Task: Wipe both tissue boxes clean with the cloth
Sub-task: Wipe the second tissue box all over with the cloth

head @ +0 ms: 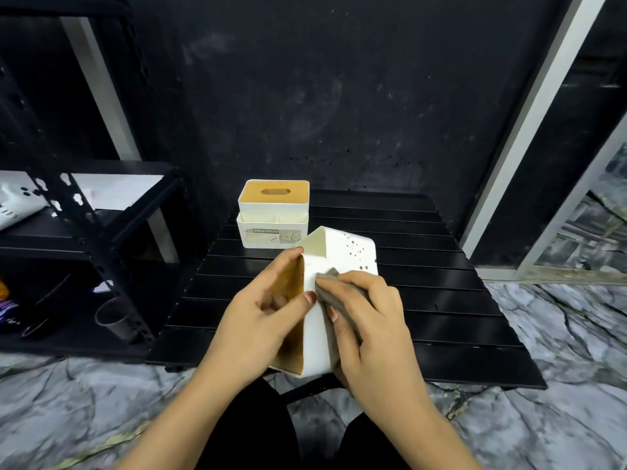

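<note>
- Tissue box (317,320) tipped on its side, lifted above black slatted table (441,300), brown-spotted face turned up.
- Left hand (261,320): fingers curled round wooden lid side, thumb on white wall.
- Right hand (369,320): fingers bent, pressing grey cloth (334,290) against white wall.
- Second tissue box (273,213) upright at table's far edge, untouched.

A black slatted table (441,300) sits in the middle, on a grey marbled floor (559,351). To the left stands a black metal shelf rack (84,212); a clear plastic cup (113,320) rests on its lower shelf, and a white bag (17,205) lies on the upper one. Behind it all, a dark wall (339,79). A pale metal frame (529,113) slants up on the right.
</note>
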### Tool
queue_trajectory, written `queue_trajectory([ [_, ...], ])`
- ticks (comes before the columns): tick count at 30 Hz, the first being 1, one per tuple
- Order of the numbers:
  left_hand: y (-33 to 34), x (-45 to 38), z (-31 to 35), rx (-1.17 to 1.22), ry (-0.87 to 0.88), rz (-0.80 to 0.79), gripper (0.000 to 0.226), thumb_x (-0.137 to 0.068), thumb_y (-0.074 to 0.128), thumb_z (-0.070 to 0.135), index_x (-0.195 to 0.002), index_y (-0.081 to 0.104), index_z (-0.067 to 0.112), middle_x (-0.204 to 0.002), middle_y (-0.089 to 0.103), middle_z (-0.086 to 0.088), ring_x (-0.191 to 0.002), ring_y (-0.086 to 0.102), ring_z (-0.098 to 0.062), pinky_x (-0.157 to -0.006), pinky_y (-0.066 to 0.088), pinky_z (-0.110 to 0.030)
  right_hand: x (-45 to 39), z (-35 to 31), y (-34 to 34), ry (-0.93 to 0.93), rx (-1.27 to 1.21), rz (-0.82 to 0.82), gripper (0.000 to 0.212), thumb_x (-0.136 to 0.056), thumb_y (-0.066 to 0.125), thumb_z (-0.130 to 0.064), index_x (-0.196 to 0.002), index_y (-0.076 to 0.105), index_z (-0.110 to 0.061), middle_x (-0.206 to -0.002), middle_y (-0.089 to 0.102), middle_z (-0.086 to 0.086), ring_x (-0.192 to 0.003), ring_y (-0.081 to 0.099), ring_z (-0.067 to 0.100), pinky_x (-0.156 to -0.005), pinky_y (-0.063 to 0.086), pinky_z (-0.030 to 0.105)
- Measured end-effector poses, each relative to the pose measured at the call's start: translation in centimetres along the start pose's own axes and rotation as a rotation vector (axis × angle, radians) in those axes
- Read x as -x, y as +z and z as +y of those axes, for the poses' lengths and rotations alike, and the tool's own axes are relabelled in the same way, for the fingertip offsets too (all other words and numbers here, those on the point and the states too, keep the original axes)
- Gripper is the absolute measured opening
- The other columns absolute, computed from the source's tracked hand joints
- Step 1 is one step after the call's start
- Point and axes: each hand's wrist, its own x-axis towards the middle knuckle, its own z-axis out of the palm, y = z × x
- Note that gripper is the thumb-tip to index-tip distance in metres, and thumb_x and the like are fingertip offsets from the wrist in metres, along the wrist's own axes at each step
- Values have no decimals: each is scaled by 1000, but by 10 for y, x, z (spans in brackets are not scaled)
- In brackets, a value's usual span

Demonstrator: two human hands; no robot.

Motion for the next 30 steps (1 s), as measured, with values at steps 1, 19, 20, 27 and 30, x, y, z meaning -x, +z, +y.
queue_trajectory([
  [1, 0, -1, 0, 15, 5, -6, 48, -75, 66, 38, -106, 48, 71, -85, 59, -29, -90, 62, -37, -90, 51, -48, 0, 2, -1, -4, 4, 2, 34, -88, 38, -28, -116, 57, -28, -115, 42, -18, -100, 36, 2, -90, 32, 5],
  [19, 1, -5, -13, 123, 0, 3, 57, -57, 66, 48, -111, 51, 60, -78, 54, -36, -86, 60, -46, -92, 46, -57, 0, 26, -2, 33, 165, 96, 36, -86, 37, -24, -115, 60, -20, -115, 43, -12, -96, 37, 10, -77, 43, 23],
  [20, 2, -4, -12, 115, 3, -1, 57, -57, 66, 49, -111, 51, 60, -77, 53, -36, -83, 59, -45, -90, 46, -55, 1, 19, 0, 12, 163, 92, 37, -86, 36, -26, -114, 59, -20, -116, 43, -11, -96, 38, 12, -75, 48, 30],
  [27, 3, -3, -12, 111, 0, -26, 61, -59, 67, 48, -117, 50, 54, -80, 52, -38, -78, 55, -46, -85, 48, -52, -25, 22, 0, 12, 156, 68, 41, -85, 34, -28, -115, 60, -18, -114, 51, -3, -92, 42, 17, -69, 51, 39],
  [30, 3, -3, -13, 122, -4, -27, 61, -60, 67, 47, -117, 50, 55, -80, 53, -39, -85, 57, -50, -92, 46, -58, -23, 35, -5, 52, 149, 74, 35, -86, 41, -21, -117, 59, -18, -114, 51, -3, -94, 36, 9, -74, 46, 27],
])
